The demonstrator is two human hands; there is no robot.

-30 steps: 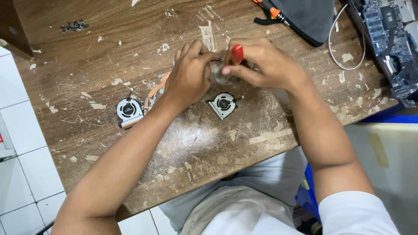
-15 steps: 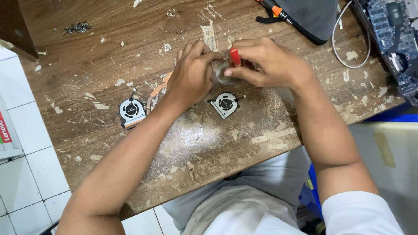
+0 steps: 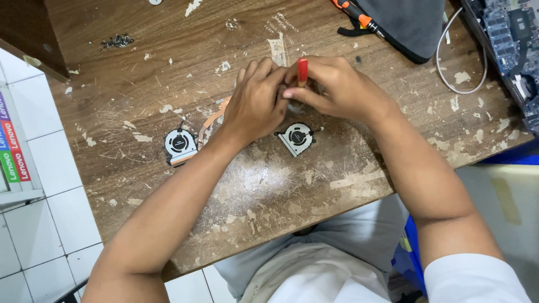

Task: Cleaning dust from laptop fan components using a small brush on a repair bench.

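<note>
Right hand (image 3: 337,90) pinches a red-handled screwdriver (image 3: 302,71), its long axis upright, tip down; left hand (image 3: 255,101), fingers curled together, touches it beside a fan (image 3: 296,138).

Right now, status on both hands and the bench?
Left hand and right hand together; right holds red-handled tool. Part between them hidden. Two small fans on table: one below hands, one left.

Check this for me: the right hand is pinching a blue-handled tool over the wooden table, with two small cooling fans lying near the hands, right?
Not quite: the handle is red, not blue. The head view shows the right hand pinching a red-handled tool over the wooden table, with one cooling fan by the left wrist and the other fan below the hands.
</note>
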